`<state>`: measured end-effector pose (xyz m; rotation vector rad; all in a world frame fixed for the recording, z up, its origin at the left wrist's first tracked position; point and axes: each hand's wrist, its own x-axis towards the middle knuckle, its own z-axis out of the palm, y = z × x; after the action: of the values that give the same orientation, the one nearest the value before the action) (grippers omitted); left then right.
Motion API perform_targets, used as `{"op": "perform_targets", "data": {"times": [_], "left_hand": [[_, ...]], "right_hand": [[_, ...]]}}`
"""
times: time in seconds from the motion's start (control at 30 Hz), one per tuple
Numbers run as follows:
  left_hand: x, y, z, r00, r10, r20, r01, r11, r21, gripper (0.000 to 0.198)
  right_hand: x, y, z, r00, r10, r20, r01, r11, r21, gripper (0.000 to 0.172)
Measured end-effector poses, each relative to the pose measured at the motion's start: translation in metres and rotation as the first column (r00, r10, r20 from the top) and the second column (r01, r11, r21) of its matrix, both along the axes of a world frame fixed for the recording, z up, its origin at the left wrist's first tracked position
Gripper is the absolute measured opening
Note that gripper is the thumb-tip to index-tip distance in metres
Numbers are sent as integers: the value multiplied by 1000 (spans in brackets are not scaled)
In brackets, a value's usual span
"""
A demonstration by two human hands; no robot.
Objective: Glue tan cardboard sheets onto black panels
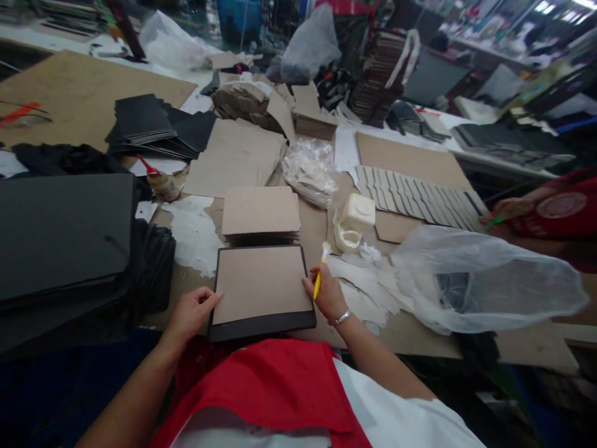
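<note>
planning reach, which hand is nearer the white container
Right: the right hand is nearside and left of the white container; the left hand is farther, across the cardboard.

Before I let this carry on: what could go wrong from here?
The brush in the right hand might smear the board beside it. The board could shift on the black sheet if the left hand at its edge slips. The open tub near the brush might get knocked over.
</note>
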<state>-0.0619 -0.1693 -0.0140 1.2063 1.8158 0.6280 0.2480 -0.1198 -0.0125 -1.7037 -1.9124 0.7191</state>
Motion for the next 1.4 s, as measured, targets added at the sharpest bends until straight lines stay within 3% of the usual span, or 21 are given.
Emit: {"op": "perform_targets", "data": {"times": [0.47, 0.8, 1.07, 1.2, 1.3, 1.4], "left_hand": [[-1, 3, -1, 1000, -14, -9, 14, 1000, -3, 36], [-7, 9, 5, 951, -158, -267, 168, 986, 15, 31], [-10, 10, 9, 913, -243, -329, 250, 968, -21, 30], [-13, 9, 13, 863, -300, -407, 304, 951, -57, 30], [-12, 6, 24, 774, -324, -544, 345, 936, -66, 29], [1, 7, 32, 676, -259, -690, 423, 903, 75, 25]], "right_hand": [[-4, 1, 5, 991, 40, 127, -37, 999, -25, 23], [-11, 1, 2, 959, 48, 278, -54, 998, 12, 27], [-15, -3, 7, 955, 64, 291, -72, 997, 18, 24], [-13, -3, 3, 944, 52, 327, -75, 995, 59, 26], [-6, -1, 5, 945, 18, 327, -52, 994, 97, 33], [-5, 2, 11, 968, 28, 248, -67, 986, 152, 34]]}}
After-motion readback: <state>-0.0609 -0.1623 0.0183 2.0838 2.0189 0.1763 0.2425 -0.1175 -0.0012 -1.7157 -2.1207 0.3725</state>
